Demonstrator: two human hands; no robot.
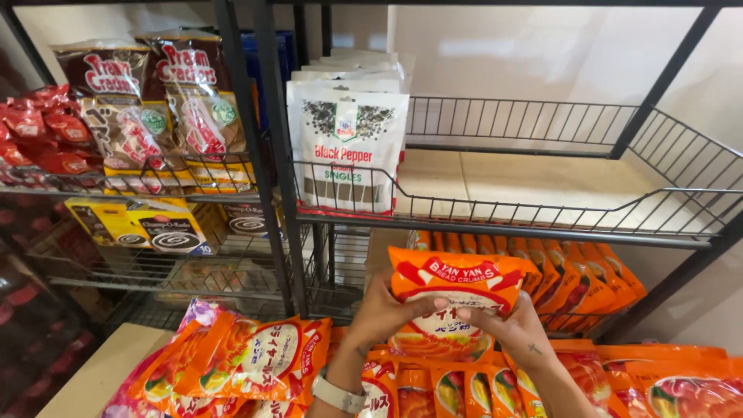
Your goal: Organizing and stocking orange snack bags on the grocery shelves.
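Note:
Both my hands grip one orange packet of bread crumbs, held upright in front of the lower shelf. My left hand, with a watch on the wrist, clasps its left side. My right hand clasps its lower right, fingers across the front. Behind the packet stands a row of matching orange packets on the lower shelf. More orange packets lie below my hands.
A black wire shelf above holds white pepper packets at its left; its right part shows bare board. Left racks carry cracker bags, red packets and yellow boxes. Orange-pink bags are piled at lower left.

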